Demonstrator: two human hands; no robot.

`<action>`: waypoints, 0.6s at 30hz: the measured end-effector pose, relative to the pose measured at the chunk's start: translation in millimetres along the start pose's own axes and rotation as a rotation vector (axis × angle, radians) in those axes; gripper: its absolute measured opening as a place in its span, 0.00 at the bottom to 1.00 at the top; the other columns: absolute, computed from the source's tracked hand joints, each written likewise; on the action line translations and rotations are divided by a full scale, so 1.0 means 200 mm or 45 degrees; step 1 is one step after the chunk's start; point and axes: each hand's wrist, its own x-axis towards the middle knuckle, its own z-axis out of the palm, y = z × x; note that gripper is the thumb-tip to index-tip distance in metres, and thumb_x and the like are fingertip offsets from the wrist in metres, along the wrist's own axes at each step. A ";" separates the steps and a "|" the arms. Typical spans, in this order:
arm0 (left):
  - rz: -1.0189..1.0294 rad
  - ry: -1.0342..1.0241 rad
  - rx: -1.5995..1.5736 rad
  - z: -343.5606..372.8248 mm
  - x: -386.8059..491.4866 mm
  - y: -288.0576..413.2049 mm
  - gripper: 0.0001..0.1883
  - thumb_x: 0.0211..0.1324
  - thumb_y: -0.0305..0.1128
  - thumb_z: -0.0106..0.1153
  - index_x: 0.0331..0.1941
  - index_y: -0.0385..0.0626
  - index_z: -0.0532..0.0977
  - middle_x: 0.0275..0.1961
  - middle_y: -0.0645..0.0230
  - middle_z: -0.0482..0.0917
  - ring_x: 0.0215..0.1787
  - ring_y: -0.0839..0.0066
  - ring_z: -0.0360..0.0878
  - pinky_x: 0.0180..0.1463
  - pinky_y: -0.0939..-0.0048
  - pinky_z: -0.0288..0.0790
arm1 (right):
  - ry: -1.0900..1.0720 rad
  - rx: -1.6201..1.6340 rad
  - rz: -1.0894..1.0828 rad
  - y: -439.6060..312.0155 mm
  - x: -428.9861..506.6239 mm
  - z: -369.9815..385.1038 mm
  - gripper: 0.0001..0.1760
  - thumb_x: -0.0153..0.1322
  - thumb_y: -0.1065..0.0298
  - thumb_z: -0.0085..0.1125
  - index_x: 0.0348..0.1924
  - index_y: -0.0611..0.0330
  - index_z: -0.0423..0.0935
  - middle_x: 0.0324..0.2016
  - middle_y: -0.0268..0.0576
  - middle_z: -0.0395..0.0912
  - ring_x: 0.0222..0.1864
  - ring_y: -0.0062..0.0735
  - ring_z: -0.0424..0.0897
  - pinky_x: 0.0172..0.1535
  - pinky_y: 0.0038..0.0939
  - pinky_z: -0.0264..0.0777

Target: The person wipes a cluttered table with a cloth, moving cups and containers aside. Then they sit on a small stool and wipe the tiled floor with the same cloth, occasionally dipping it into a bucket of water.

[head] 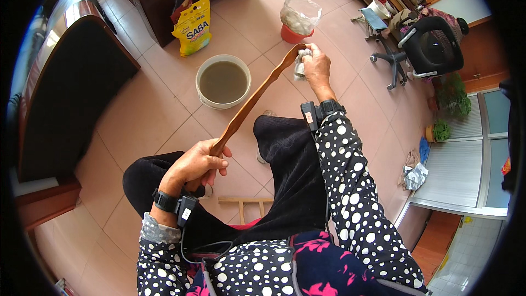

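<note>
A long, thin, wavy-edged brown wooden piece (254, 94) slants up and to the right in front of me, above the floor. My left hand (191, 166) is closed around its lower part, above my left knee. Its far tip is in my right hand (318, 69), which also grips a crumpled pale cloth (301, 68) against the wood. The cloth hangs partly below my fingers. Left of the wooden piece, on the floor, stands a white bucket (201, 96) of murky brownish water (224, 82). My palm hides part of the wood's lower end.
Behind the white bucket stands a yellow SABA bag (193, 28). A red bucket (296, 35) lined with clear plastic is beyond my right hand. A black swivel chair (435, 47) and potted plants (441, 130) are at the right. A dark furniture panel (70, 102) rises at the left.
</note>
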 end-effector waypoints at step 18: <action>0.503 0.943 1.171 0.03 0.17 -0.18 0.22 0.54 0.41 0.70 0.45 0.41 0.71 0.32 0.55 0.82 0.36 0.50 0.83 0.37 0.54 0.75 | -0.205 1.808 0.741 -0.07 0.07 0.02 0.19 0.76 0.58 0.59 0.54 0.60 0.74 0.46 0.45 0.82 0.45 0.44 0.83 0.48 0.59 0.81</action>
